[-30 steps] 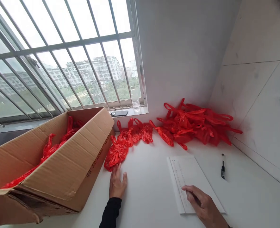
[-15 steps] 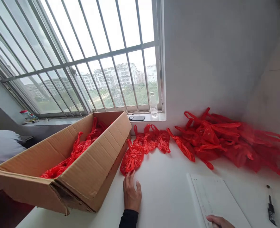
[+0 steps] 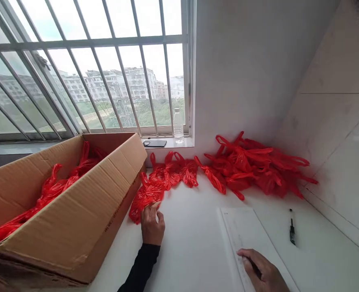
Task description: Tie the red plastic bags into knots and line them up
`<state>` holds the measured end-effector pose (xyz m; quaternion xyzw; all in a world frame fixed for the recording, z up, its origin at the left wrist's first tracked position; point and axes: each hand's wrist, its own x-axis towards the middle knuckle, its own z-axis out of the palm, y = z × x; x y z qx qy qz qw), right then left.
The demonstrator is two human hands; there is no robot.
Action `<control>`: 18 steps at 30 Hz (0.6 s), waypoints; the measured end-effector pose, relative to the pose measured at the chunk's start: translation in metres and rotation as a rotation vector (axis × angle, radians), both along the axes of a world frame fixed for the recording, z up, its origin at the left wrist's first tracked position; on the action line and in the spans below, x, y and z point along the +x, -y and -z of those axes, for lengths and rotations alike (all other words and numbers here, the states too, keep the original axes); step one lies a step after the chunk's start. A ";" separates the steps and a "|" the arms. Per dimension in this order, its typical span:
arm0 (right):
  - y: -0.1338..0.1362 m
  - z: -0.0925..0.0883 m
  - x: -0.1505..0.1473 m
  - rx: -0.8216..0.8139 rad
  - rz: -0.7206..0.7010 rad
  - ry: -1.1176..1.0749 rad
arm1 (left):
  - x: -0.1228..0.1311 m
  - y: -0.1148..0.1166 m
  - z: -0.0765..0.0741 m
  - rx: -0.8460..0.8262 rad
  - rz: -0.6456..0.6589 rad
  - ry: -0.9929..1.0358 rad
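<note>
My left hand (image 3: pixel 151 225) lies on the white table with its fingertips on the nearest red plastic bag (image 3: pixel 144 194), fingers curling onto it. That bag sits beside the open cardboard box (image 3: pixel 76 219), which holds more red bags (image 3: pixel 54 186). My right hand (image 3: pixel 263 271) rests at the bottom right on a white sheet of paper (image 3: pixel 246 235), fingers bent against the sheet; nothing shows in it. A row of small red bags (image 3: pixel 175 170) and a larger heap of red bags (image 3: pixel 252 166) lie along the wall.
A black pen (image 3: pixel 292 233) lies on the table right of the paper. A water bottle (image 3: pixel 178 125) and a dark phone (image 3: pixel 155 143) stand on the window sill. Barred window at the back, tiled wall on the right.
My left hand has moved forward onto the nearest red bag and its fingers have curled over it. The view has swung back to the right, and my right hand shows again on the paper.
</note>
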<state>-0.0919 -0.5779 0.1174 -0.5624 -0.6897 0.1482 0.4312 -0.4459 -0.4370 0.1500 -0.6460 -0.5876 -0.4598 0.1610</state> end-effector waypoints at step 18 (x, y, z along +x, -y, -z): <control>-0.030 -0.055 -0.011 -0.241 0.037 0.020 | 0.032 0.012 0.005 0.119 0.096 -0.006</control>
